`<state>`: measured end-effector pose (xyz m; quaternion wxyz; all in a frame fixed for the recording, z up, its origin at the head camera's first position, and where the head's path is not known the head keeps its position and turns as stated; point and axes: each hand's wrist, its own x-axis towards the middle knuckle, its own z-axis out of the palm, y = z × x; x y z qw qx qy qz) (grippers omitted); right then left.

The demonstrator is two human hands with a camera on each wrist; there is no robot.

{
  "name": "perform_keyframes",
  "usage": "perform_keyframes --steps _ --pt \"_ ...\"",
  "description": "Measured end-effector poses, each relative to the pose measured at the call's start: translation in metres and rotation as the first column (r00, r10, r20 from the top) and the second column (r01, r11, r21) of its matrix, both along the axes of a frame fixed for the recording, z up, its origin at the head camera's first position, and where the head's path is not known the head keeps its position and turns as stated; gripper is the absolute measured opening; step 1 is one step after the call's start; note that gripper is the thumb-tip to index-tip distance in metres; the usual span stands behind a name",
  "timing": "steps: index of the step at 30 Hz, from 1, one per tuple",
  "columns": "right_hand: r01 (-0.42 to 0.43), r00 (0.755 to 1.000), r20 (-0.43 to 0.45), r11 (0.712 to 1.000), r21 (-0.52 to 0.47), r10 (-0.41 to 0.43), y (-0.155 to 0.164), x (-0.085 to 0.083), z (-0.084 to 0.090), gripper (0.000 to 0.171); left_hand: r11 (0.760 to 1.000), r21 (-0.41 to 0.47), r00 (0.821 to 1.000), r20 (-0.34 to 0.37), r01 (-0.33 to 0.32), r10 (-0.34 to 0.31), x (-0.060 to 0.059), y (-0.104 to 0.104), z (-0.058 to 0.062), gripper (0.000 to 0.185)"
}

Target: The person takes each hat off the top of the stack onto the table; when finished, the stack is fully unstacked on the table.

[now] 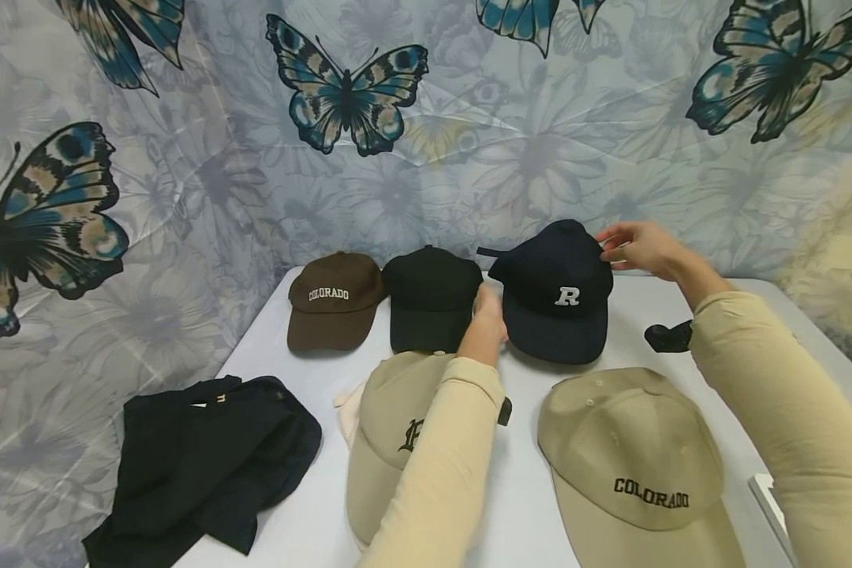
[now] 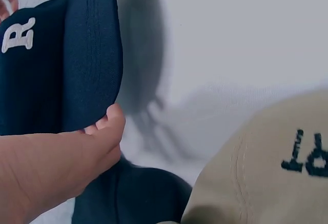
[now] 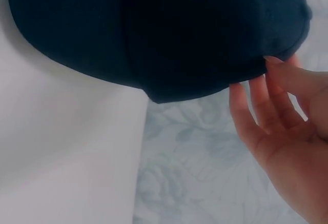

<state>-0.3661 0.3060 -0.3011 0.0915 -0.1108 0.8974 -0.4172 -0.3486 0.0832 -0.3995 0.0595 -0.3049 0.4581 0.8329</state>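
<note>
Both hands hold a navy cap with a white letter R, raised above the back of the white table. At the brim's edge, my left hand grips the cap, its fingers partly hidden beneath. My right hand pinches the lower rim on the cap's other side, thumb outside and fingers behind the fabric. Left of it in the head view stand a black cap and a brown cap lettered COLORADO. A beige cap with a dark letter lies partly under my left forearm.
A beige COLORADO cap lies at the front right. Folded black clothing is at the front left. A small black object sits by the right sleeve. A butterfly-printed cloth hangs behind the table.
</note>
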Motion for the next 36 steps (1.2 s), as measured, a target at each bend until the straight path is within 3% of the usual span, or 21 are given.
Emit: perform_keyframes --steps 2,4,9,15,23,29,30,32,36 --pt "0.001 1.000 -0.003 1.000 -0.002 -0.001 -0.001 -0.001 -0.001 0.039 0.999 0.044 0.999 0.035 0.020 -0.022 0.019 -0.007 0.023 0.054" --pt "0.000 1.000 -0.007 1.000 -0.007 0.000 -0.001 -0.001 -0.001 0.038 0.997 0.045 0.998 0.033 0.055 -0.056 0.030 -0.012 0.029 0.057" --pt "-0.001 1.000 -0.009 1.000 -0.014 0.001 -0.003 -0.001 -0.005 0.035 0.996 0.064 0.997 0.026 0.070 -0.071 0.031 -0.014 0.024 0.059" --pt "-0.001 1.000 -0.012 1.000 0.010 0.001 -0.006 -0.005 -0.008 0.032 0.995 0.101 0.998 0.060 0.020 -0.026 0.027 -0.011 0.015 0.061" --pt "0.004 1.000 -0.012 1.000 0.024 -0.004 -0.007 -0.011 -0.014 0.034 0.980 0.192 0.999 0.037 -0.044 0.038 0.027 -0.008 0.005 0.072" --pt "0.016 1.000 0.012 1.000 0.002 -0.016 -0.008 -0.013 -0.019 0.036 0.981 0.182 0.997 0.048 -0.070 0.062 0.022 -0.005 -0.001 0.073" --pt "0.021 0.999 0.028 1.000 -0.005 -0.021 -0.008 -0.013 -0.019 0.037 0.981 0.176 0.997 0.042 -0.076 0.069 0.019 -0.004 -0.004 0.073" --pt "0.030 0.997 0.065 0.999 -0.028 -0.028 -0.009 -0.013 -0.020 0.042 0.984 0.164 0.997 0.042 -0.071 0.065 -0.006 -0.001 -0.032 0.078" --pt "0.043 0.991 0.128 0.996 -0.083 -0.032 -0.010 -0.014 -0.022 0.059 0.982 0.172 0.995 0.061 -0.082 0.072 -0.076 0.008 -0.114 0.085"
